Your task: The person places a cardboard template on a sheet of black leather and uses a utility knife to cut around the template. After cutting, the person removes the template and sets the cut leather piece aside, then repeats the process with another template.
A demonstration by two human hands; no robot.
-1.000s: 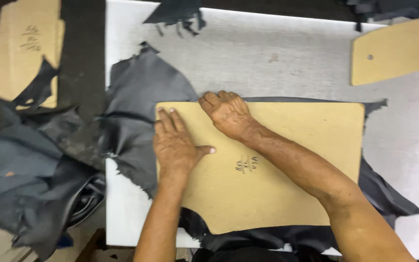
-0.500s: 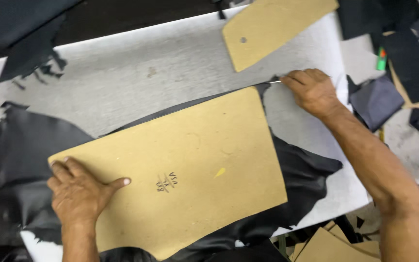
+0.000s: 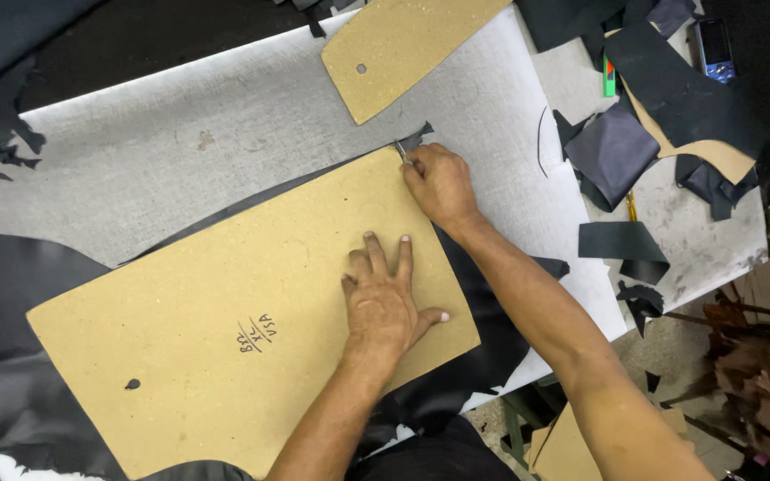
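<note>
The left hand point(image 3: 383, 303) has shifted along the tan board point(image 3: 225, 312) and is pressing flat, fingers released. The right hand point(image 3: 438, 183) is grasping a small blade point(image 3: 400, 150) at the board's top corner, over black leather point(image 3: 492, 330).

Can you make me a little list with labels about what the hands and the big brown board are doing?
left hand: lies flat, fingers spread, pressing on the brown board
right hand: at the board's top corner, grip closed on a small metal tool
brown board: large flat pattern lying on black leather
black leather: sheet under the board, sticking out around its edges
table: grey-white surface
second board: smaller, with a hole, at the table's far edge
scraps: dark pieces at the right
</note>
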